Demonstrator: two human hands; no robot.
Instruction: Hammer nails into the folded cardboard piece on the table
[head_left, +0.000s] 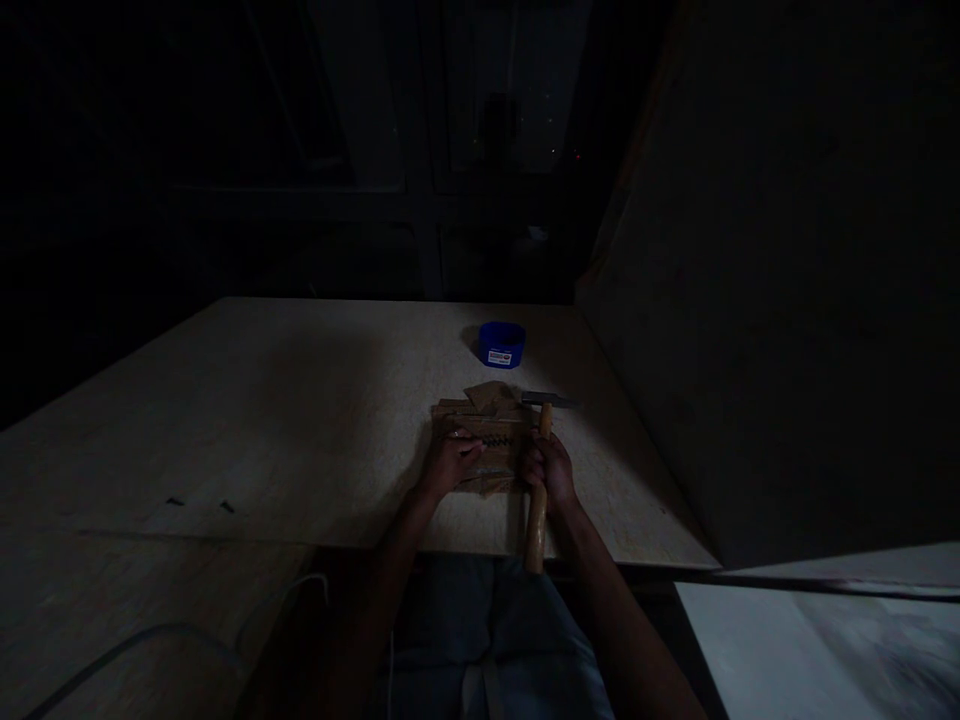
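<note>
My right hand point(550, 467) is closed round the wooden handle of a hammer point(539, 470); its metal head point(549, 400) lies just beyond the small wooden piece. My left hand point(448, 460) rests on that wooden piece point(487, 430), a stack of thin boards with a row of small dark nails or teeth across it. The left fingers are pinched at the row, and what they hold is too small to make out. Everything lies on a pale board tabletop point(300, 420).
A blue round tub point(502, 343) with a label stands just beyond the wooden piece. A large board point(787, 300) leans upright on the right. Two small dark bits point(199, 504) lie at the left. A cable point(225, 630) runs below. The room is dark.
</note>
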